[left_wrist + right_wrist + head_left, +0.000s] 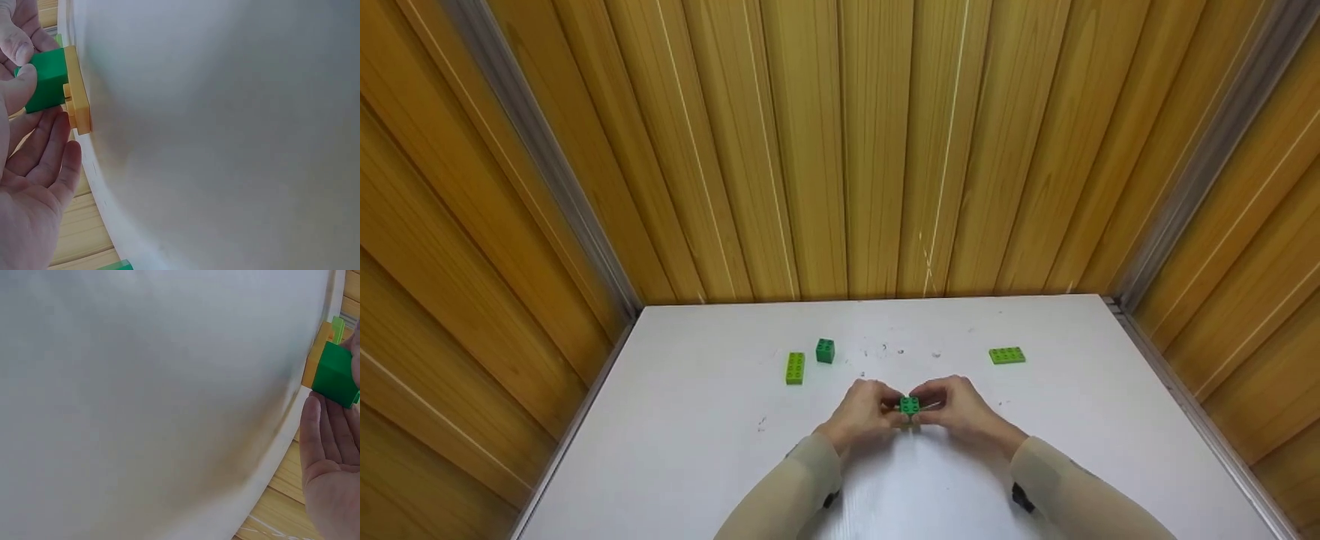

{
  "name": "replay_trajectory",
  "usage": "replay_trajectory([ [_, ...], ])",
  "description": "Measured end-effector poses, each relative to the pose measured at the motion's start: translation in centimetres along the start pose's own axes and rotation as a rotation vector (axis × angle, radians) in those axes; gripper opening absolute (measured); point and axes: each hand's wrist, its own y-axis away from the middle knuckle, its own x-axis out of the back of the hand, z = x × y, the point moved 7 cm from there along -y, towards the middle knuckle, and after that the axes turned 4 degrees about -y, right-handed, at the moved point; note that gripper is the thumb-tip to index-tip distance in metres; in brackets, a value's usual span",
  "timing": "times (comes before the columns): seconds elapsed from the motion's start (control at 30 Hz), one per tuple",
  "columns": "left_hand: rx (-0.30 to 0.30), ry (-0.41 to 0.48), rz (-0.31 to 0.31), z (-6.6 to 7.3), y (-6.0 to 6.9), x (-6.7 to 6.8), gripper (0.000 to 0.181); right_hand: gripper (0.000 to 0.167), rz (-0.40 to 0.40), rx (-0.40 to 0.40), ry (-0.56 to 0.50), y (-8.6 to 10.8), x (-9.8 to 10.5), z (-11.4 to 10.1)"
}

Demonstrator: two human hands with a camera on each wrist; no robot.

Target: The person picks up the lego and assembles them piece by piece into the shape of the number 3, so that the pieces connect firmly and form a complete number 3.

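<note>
The green block (910,405) is pinched by the left hand (861,411) and right hand (962,409) over the desk (675,450); the orange plate (81,98) is seen against its underside. Tilting or parting of the pair could, it is judged, be caused by uneven pressure.

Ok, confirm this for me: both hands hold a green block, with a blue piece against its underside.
Not blue: the piece against the underside of the green block is orange, as the left wrist view shows. The left hand and right hand do both hold the block.
</note>
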Motion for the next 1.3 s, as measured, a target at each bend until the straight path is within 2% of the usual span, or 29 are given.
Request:
replay_trajectory([
  [0.17, -0.027, -0.022, 0.018, 0.1, 0.2, 0.1, 0.019, 0.033, -0.002, -0.005, -0.001, -0.1, 0.0, 0.0],
  [0.37, 0.009, -0.072, 0.034, -0.3, 0.5, 0.1, 0.031, 0.033, -0.002, -0.024, 0.007, -0.3, 0.0, -0.1],
  [0.57, 0.028, -0.128, 0.056, -0.4, 0.7, 0.7, 0.038, 0.032, -0.012, -0.013, 0.015, -0.4, -0.2, -0.2],
  [0.83, 0.126, -0.056, 0.069, -1.4, 1.1, 1.8, 0.041, 0.035, 0.007, -0.049, 0.011, -0.3, -0.1, 0.0],
  [1.1, 0.179, 0.004, 0.115, -2.3, 1.6, 3.3, 0.049, 0.035, 0.023, -0.103, -0.002, -0.1, 0.1, 0.3],
  [1.3, 0.267, 0.037, 0.161, -3.4, 2.1, 4.5, 0.053, 0.035, 0.023, -0.129, 0.003, -0.2, 0.0, 0.3],
])
